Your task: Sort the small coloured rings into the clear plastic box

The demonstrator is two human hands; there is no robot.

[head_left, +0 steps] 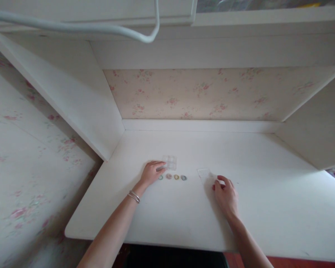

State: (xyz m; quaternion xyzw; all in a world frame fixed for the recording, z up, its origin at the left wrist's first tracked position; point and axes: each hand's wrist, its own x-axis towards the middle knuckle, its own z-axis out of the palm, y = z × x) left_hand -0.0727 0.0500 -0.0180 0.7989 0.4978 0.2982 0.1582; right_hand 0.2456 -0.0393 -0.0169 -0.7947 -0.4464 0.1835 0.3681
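Note:
My left hand (151,172) is at the left edge of a small clear plastic compartment box (171,162). Its thumb and fingertips appear to grip that edge. Just below the box, several small rings lie in a row: a greenish one (160,177) by my left thumb, a reddish one (169,176), a yellowish one (176,177) and a blue-grey one (184,178). To the right, a clear flat plastic piece (203,172), like a lid, reaches under the curled fingers of my right hand (225,190). Thumb and index finger pinch its right end.
The white desk (268,208) has a raised back edge and side panels. A white shelf (212,52) overhangs it, and a white curved rod (100,29) crosses the upper left. A black seat (175,257) is at the front edge.

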